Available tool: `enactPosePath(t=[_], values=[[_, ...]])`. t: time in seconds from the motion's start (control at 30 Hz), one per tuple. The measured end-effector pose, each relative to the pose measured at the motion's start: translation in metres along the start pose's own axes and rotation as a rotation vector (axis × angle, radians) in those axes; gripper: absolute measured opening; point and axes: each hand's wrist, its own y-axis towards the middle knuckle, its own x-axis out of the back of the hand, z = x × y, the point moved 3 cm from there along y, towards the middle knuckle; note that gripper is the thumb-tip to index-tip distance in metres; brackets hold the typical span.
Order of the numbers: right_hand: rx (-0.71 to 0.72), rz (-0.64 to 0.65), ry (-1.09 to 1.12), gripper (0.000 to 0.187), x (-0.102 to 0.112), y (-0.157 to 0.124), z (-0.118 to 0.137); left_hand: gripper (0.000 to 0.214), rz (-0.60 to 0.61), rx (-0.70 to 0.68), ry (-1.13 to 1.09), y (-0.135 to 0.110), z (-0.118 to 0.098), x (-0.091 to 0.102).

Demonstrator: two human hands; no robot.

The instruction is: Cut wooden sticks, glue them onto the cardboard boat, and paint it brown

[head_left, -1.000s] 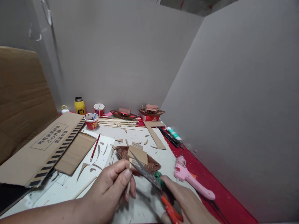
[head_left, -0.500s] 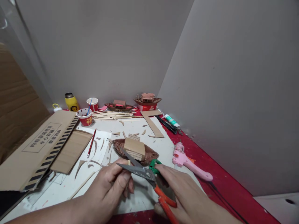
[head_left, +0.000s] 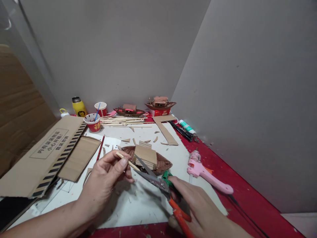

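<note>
My left hand (head_left: pixel 109 173) pinches a short pale wooden stick (head_left: pixel 133 166) between thumb and fingers. Orange-handled scissors (head_left: pixel 151 178) with a green part near the pivot are gripped in my right hand (head_left: pixel 198 201). Their blades are parted, and the stick's lower right end lies at the lower blade. Just behind the blades, a small brown model boat (head_left: pixel 164 164) sits on the white board, partly hidden by my left hand and the scissors. A cardboard cabin (head_left: pixel 146 154) with layered edges covers the boat's middle.
A pink glue gun (head_left: pixel 208 177) with a cord lies at right. Cardboard (head_left: pixel 47 158) covers the left side. Cardboard scraps dot the white board (head_left: pixel 138 211). Behind stand paper cups (head_left: pixel 92 125), wooden sticks (head_left: pixel 121 121), a yellow bottle (head_left: pixel 79 107) and two finished-looking boats (head_left: pixel 160 103).
My left hand has shifted left and up, and the stick now shows along more of its length, slanting toward the blades. The scissors stay parted in my right hand. The view has shifted slightly.
</note>
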Motion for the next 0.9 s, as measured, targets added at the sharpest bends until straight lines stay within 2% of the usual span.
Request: enactPosePath(t=[0.27,0.43,0.57,0.73,0.9], values=[[0.025,-0.062,-0.043,0.020,0.000,0.002,0.002,0.020,-0.009,0.058,-0.090,-0.008,0.001,-0.006],[0.012,-0.093,-0.067,0.025,0.001,0.003,0.004,0.019,0.027,0.095,-0.133,-0.007,0.006,-0.008],[0.095,-0.192,-0.172,0.028,0.000,0.000,0.000,0.021,0.045,0.137,-0.178,-0.009,0.008,-0.011],[0.256,-0.413,-0.456,0.051,0.003,-0.004,-0.002,0.018,0.038,0.189,-0.188,-0.010,0.010,-0.013],[0.283,-0.446,-0.539,0.048,0.005,-0.003,0.001,0.015,0.032,0.241,-0.211,-0.013,0.013,-0.013]])
